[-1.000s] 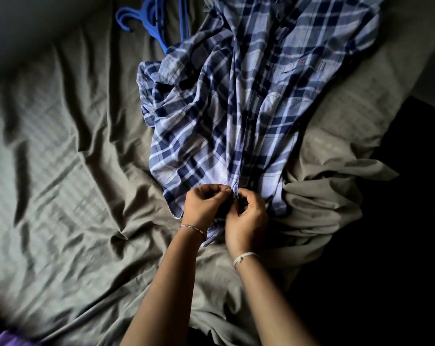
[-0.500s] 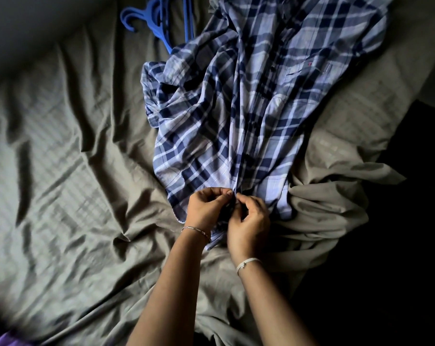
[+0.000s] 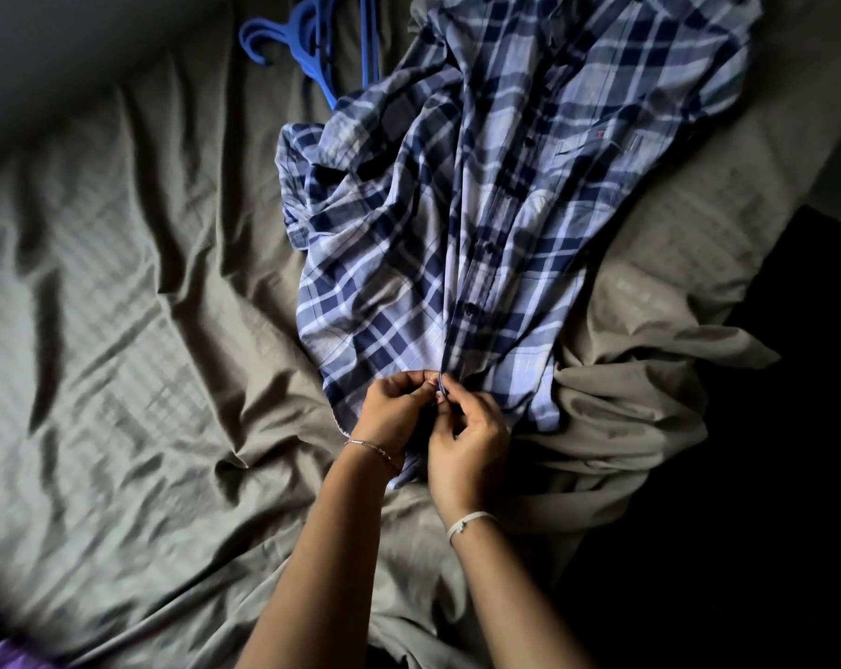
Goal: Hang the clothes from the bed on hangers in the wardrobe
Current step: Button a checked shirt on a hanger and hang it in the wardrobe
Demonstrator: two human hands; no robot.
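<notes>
Rumpled grey bedsheet (image 3: 119, 330) is filling the left side, with blue hangers (image 3: 307, 45) lying at the top, partly tucked under the plaid shirt (image 3: 505, 210) that is spreading across the bed's middle. Your left hand (image 3: 392, 410) and right hand (image 3: 466, 441) are both pinching its front placket near the hem (buttoning, probably). Risk: you're tugging thin fabric taut, so the button may be slipping its hole, or the shirt sliding toward the drooping right edge.

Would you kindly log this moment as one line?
left hand pinches shirt placket near hem | right hand pinches same | shirt on bed | hangers beside shirt
</notes>
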